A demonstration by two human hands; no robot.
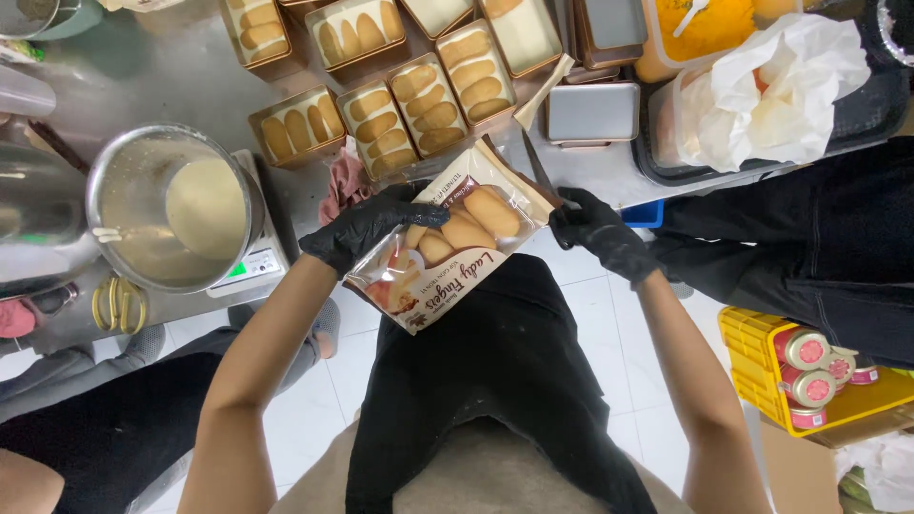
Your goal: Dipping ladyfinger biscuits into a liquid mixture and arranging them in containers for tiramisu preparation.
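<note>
1. The left hand (pixel 367 228), in a black glove, is closed over the left upper side of a clear packet of sponge-finger biscuits (pixel 455 249), fingers laid across its front.
2. The right hand (pixel 598 228), also in a black glove, is closed round the handle of a knife (pixel 538 164); the dark blade points up and a little left, with its lower part against the packet's far right corner.
3. The packet is held in the air just near of the steel worktop (pixel 181 71), above the person's black apron (pixel 495 371). Its long axis runs on a slant, from the near left end to the far right end by the blade; the biscuits inside lie across that line.
4. Just beyond the packet, on the worktop, stand several small gold tins (pixel 379 128), each lined with a row of biscuits.
5. To the right of them are lidded tins (pixel 592 112) and a black tray (pixel 862 119) with crumpled white paper.
6. Far left, a steel mixing bowl of pale cream (pixel 176 207) sits on a kitchen scale (pixel 249 266).
7. At the right edge another person's dark sleeve (pixel 809 238) reaches in, above a yellow crate of cans (pixel 809 376).
</note>
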